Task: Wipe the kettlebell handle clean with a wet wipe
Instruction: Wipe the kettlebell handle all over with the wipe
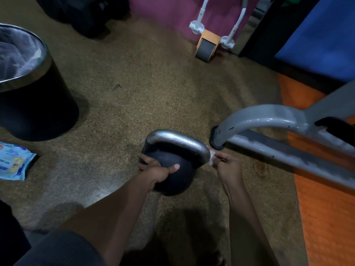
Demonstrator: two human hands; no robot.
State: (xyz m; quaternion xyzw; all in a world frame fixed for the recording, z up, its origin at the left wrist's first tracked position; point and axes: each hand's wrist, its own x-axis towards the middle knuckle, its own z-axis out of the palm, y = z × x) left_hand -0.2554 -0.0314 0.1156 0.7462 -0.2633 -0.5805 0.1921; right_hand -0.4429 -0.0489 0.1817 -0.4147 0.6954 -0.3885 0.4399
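A black kettlebell (pixel 172 181) with a silver handle (pixel 178 140) sits on the speckled floor in the middle of the head view. My left hand (pixel 157 169) grips the round black body from the near side, thumb across the front. My right hand (pixel 226 166) pinches a small white wet wipe (pixel 211 158) and presses it against the right end of the handle, where the handle bends down to the body. Most of the wipe is hidden by my fingers.
A black bin (pixel 32 96) with a metal rim and plastic liner stands at the left. A blue wet wipe pack (pixel 13 162) lies on the floor below it. A grey metal bench frame (pixel 269 120) and orange mat (pixel 326 208) lie at the right. An ab roller (pixel 207 45) stands at the back.
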